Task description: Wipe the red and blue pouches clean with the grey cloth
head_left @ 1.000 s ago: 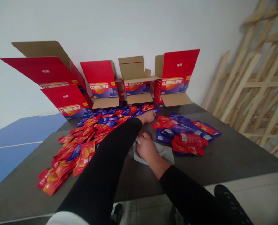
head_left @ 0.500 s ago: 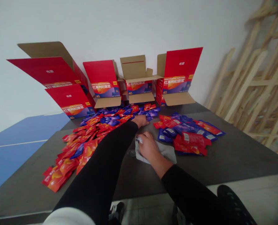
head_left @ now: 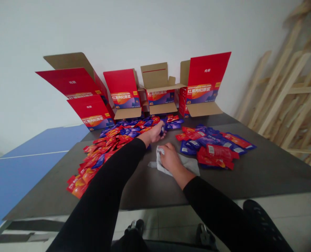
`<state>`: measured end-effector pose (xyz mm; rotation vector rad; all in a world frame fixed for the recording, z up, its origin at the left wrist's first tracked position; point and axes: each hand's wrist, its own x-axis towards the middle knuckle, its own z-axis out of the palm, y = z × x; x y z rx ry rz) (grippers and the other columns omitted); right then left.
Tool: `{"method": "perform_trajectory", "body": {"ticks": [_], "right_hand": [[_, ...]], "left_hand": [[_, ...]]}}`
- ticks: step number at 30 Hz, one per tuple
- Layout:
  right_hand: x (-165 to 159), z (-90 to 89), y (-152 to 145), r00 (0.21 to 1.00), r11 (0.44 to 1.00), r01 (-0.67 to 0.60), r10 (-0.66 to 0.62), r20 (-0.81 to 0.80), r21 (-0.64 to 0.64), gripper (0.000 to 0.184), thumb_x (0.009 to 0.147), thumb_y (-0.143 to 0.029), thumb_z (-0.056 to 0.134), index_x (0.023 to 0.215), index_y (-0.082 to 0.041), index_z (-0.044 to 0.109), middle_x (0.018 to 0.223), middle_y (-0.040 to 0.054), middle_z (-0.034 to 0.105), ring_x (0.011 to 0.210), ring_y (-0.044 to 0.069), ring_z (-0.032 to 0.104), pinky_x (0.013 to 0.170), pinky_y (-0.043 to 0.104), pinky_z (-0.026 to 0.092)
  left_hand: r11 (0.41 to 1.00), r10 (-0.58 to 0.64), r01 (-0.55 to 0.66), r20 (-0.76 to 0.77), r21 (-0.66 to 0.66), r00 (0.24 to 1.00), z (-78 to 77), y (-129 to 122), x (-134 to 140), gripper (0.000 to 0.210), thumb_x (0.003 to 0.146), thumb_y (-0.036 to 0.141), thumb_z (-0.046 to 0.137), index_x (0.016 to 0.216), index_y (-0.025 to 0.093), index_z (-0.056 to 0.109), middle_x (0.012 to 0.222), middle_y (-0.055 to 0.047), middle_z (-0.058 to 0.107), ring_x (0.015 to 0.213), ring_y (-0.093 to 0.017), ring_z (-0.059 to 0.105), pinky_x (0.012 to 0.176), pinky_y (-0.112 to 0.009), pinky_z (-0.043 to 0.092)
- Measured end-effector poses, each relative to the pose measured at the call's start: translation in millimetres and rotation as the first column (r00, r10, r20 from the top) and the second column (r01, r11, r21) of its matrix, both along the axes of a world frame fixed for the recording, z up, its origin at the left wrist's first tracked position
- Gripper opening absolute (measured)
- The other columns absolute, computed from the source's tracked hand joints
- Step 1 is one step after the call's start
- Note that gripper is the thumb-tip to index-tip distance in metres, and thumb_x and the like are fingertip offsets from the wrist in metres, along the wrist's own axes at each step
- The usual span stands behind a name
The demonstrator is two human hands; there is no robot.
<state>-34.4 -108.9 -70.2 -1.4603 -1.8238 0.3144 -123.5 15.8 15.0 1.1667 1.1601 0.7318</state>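
My left hand point(head_left: 154, 133) is closed round a blue sachet point(head_left: 162, 130), held at the right end of a large pile of red and blue sachets point(head_left: 110, 141). Below and to the right, my right hand point(head_left: 170, 157) grips a bunched part of a pale grey cloth point(head_left: 190, 164). The rest of that cloth lies flat on the dark table point(head_left: 152, 190), under my wrist. Just right of it is a smaller heap of blue and red sachets point(head_left: 217, 155).
Along the wall stand several open red cartons, among them a left carton point(head_left: 97, 119), a middle carton point(head_left: 159, 96) and a right carton point(head_left: 204, 92), flaps spread. A blue table point(head_left: 40, 168) adjoins on the left. Wooden frames point(head_left: 289, 101) lean at the right.
My left hand has lifted from the table among the sachets and now holds a blue one. My right hand stays on the cloth. The view has shifted slightly left.
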Motion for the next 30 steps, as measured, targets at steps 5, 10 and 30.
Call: {"method": "perform_trajectory", "body": {"ticks": [5,10,30], "right_hand": [[1.5,-5.5,4.9,0.998,0.997,-0.005,0.011,-0.065,0.083,0.034,0.087,-0.007,0.052,0.111,-0.021,0.072,0.109,0.0100,0.062,0.105,0.023,0.059,0.101,0.037,0.049],[3.0,-3.9,6.4,0.963,0.976,0.017,0.043,-0.266,0.219,0.026,0.091,-0.017,0.053,0.111,-0.019,0.070,0.108,0.0107,0.061,0.106,0.025,0.060,0.101,0.041,0.051],[-3.2,10.0,-27.8,0.787,0.729,-0.610,0.603,0.130,0.312,0.029,0.089,-0.021,0.062,0.114,-0.027,0.075,0.116,0.0061,0.071,0.108,0.023,0.063,0.102,0.042,0.050]], "left_hand": [[0.993,-0.058,0.095,0.428,-0.066,0.902,8.7,-52.7,-40.9,0.048,0.089,0.053,0.034,0.089,0.017,0.066,0.082,-0.012,0.065,0.076,-0.021,0.060,0.068,-0.032,0.050],[0.997,-0.002,0.035,0.469,-0.062,0.883,-1.2,-99.7,-68.5,0.059,0.094,0.057,0.030,0.104,0.016,0.070,0.099,-0.016,0.070,0.087,-0.023,0.065,0.070,-0.033,0.051],[0.969,0.075,0.037,0.433,-0.246,0.898,-51.4,-136.5,-70.0,0.073,0.092,0.077,0.036,0.104,0.015,0.073,0.084,-0.013,0.073,0.080,-0.026,0.071,0.075,-0.038,0.056]]}}
